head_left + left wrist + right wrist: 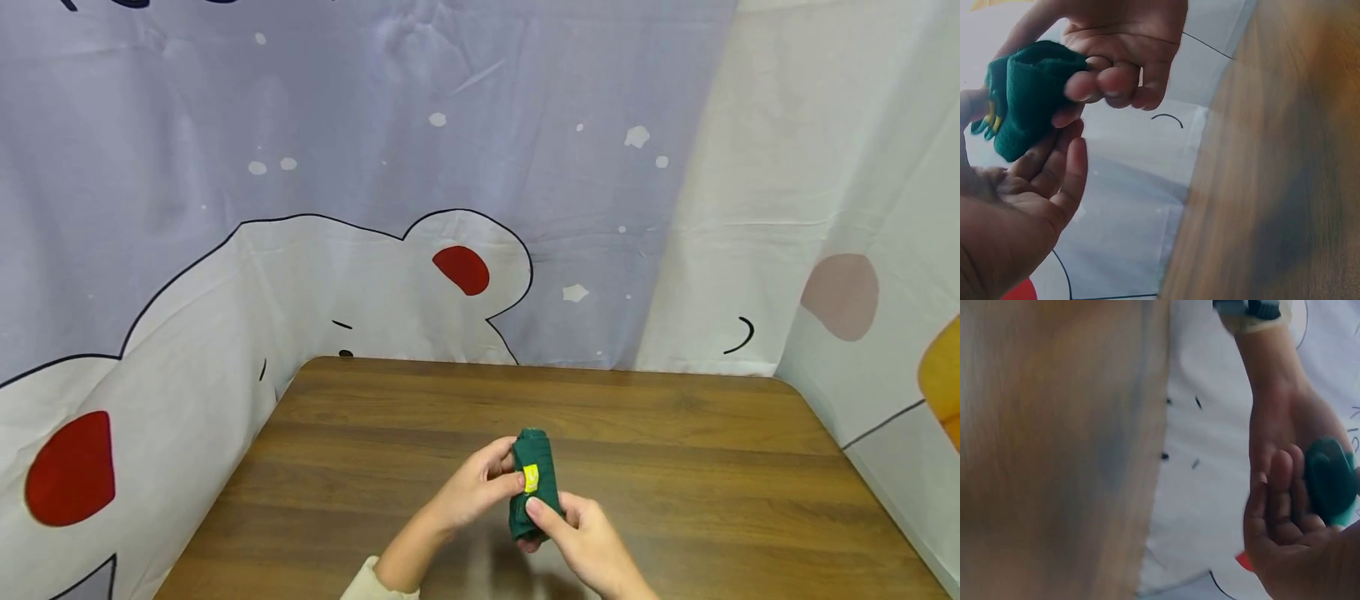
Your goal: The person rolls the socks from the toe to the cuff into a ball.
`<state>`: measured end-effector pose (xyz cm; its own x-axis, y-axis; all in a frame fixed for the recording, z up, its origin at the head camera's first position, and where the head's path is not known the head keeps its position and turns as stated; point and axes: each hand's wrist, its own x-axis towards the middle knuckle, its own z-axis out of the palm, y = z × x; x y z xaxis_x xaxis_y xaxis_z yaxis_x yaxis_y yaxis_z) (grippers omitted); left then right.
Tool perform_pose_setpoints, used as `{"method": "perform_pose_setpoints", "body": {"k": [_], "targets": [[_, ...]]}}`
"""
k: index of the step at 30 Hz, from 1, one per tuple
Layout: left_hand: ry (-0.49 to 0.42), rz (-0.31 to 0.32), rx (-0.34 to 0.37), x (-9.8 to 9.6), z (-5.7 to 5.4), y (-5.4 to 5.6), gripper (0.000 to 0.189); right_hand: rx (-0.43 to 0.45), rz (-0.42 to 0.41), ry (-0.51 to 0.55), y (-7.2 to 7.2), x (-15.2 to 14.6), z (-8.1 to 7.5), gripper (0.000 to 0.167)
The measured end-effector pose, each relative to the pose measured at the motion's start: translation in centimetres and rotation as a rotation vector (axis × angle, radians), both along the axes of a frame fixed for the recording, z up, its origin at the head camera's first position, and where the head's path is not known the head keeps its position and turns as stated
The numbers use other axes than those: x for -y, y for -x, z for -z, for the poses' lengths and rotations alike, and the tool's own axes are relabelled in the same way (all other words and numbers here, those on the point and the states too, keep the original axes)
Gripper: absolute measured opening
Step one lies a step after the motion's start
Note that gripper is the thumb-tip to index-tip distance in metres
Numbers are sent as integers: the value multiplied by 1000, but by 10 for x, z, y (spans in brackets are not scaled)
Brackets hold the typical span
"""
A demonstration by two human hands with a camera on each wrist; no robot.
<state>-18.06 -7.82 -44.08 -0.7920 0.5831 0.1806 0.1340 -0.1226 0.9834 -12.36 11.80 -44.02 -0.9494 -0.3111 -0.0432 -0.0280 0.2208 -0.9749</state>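
Both hands hold a rolled-up dark green cloth (546, 483) above the wooden table. It has a ribbed surface and a small yellow patch on the side. My left hand (467, 492) grips the roll's left side, its thumb beside the patch. Lower down on the right, my right hand (592, 546) pinches the bottom part, thumb in front and fingers behind. In the left wrist view the cloth (1041, 94) shows a folded end between the two hands. The right wrist view shows the coiled end of the cloth (1329, 478) beside the curled fingers.
The brown wooden table (360, 433) spreads under and around the hands. A printed fabric backdrop (585, 200) with cartoon shapes rises behind its far edge and along both sides.
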Motion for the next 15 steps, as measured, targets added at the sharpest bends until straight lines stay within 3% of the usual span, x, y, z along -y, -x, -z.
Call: {"method": "perform_pose_setpoints", "body": {"k": [4,9,15], "targets": [[-16,-76,15,0,1,1,50,-134,72,-213,4,-8,-12,28],[-11,-122,95,-2,3,1,47,-350,196,-351,11,-15,-26,13],[23,-143,154,-6,1,-1,45,-528,170,-439,19,-14,-43,20]]}}
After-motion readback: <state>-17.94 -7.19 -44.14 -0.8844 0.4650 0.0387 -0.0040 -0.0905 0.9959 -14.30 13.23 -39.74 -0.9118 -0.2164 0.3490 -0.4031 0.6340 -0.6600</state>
